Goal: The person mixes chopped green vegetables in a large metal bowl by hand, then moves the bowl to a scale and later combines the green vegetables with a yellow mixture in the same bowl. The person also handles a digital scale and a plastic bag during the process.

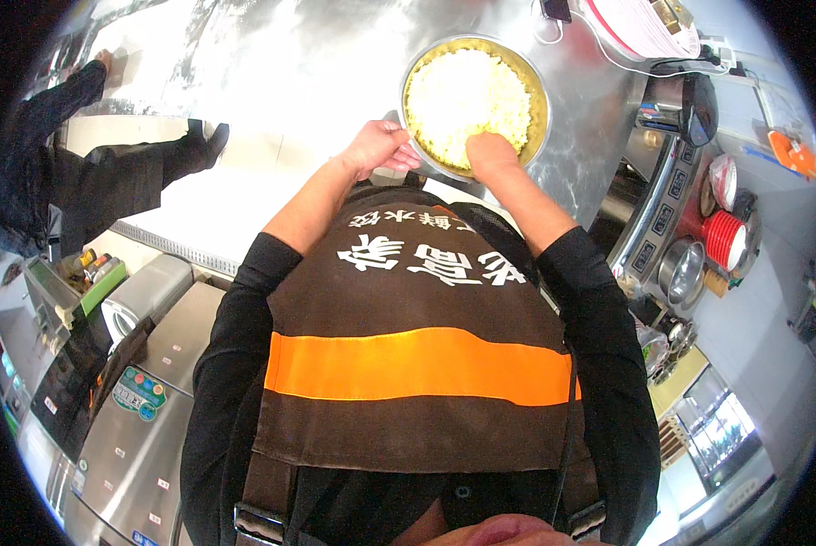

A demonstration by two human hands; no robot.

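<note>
A round metal bowl [543,121] stands on the stainless steel table in front of me. It is filled with a pale yellow, finely chopped food [466,102], overexposed in the middle, so I cannot tell what it is. My left hand [384,148] holds the bowl's near left rim, thumb at the edge and fingers along the outside. My right hand [493,155] is inside the bowl on the near right, knuckles up. Its fingers are sunk in the food and hidden.
The steel table [578,102] reflects strong light. Beyond its right end stand a row of cooker controls [660,218], a steel basin [681,269] and stacked red bowls [725,239]. Another person [108,170] stands at the left, one hand on the table. Steel cabinets [138,443] lie behind left.
</note>
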